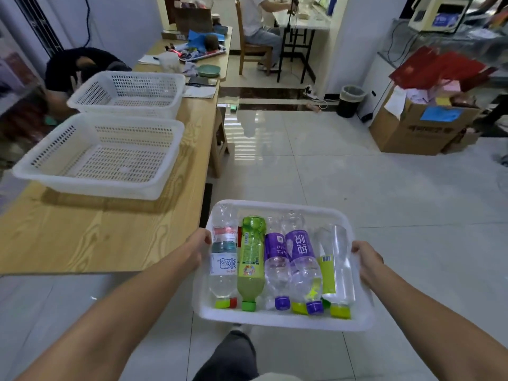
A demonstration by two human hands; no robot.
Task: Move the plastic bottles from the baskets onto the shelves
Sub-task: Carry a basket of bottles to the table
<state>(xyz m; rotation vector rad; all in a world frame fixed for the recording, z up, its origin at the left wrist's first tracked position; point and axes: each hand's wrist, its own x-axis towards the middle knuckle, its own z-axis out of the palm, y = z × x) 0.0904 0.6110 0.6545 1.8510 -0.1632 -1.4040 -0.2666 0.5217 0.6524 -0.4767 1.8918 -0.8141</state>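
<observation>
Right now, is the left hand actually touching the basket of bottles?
Touching. The head view shows the left hand curled over the left rim of the basket, with the right hand gripping the opposite rim.

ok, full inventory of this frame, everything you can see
carried basket: one, white, held over the tiled floor, centre
plastic bottles: at least six, clear, green and purple-labelled, lying in the carried basket, caps toward the wearer; stacked, exact count unclear
table baskets: two, white, on the wooden table, left
wooden table: one, light wood, left
bowl: one, green, far end of the table
cardboard box: one, brown, on the floor, right
bin: one, dark, by the white wall
chair: one, wooden, background, a seated person on it
left grip: one, bare hand, holds the carried basket's left rim
right grip: one, bare hand, holds its right rim
</observation>
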